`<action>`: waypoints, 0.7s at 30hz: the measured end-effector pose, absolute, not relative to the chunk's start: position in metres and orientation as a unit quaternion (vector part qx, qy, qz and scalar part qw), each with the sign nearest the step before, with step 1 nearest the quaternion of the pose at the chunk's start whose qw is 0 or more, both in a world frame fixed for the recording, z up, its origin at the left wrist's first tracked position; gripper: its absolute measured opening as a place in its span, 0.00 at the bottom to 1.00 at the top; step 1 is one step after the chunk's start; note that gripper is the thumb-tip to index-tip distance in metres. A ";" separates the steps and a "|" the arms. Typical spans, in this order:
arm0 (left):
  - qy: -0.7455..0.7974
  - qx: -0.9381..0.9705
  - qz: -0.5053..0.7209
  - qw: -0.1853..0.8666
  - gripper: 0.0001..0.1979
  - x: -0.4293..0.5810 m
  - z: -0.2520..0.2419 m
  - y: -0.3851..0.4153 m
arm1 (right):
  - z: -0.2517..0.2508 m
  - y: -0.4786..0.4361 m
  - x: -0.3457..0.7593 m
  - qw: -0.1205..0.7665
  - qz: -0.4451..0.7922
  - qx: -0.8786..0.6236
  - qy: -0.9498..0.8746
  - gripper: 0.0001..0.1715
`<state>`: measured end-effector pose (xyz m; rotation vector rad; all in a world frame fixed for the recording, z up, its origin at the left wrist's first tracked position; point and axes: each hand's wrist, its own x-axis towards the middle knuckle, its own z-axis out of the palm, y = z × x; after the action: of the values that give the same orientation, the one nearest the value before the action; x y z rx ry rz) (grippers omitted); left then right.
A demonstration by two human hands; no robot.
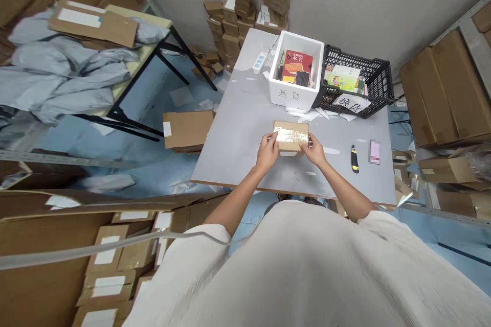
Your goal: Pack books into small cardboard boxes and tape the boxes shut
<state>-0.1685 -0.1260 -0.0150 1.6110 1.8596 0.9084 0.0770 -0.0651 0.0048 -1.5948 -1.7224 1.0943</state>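
Both hands grip one taped cardboard box (291, 135) on the table (230, 148): left hand (268, 148) and right hand (315, 149) at its ends. One knife (355, 158) lies nearby.

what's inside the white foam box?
White foam box holds a red book on top, a dark block beside it. Anything beneath them is covered.

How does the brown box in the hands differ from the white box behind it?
The brown box is small, shut and taped on top; the white box is larger, open and holds books. The left hand and right hand grip the brown box; no hand touches the white box. Both rest on the grey table.
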 end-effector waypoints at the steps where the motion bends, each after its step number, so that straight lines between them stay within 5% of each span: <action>1: 0.681 0.597 0.336 0.257 0.29 -0.167 -0.015 -0.125 | 0.007 -0.065 0.079 0.269 0.405 -0.598 -0.637 0.46; 21: 0.547 0.689 0.317 0.355 0.30 -0.008 -0.012 -0.061 | 0.030 -0.068 0.246 0.320 0.300 -0.725 -0.531 0.44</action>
<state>-0.0082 -0.0611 -0.0124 1.7803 1.4124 0.8195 0.2456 -0.0678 0.0300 -1.9060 -1.3960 0.7897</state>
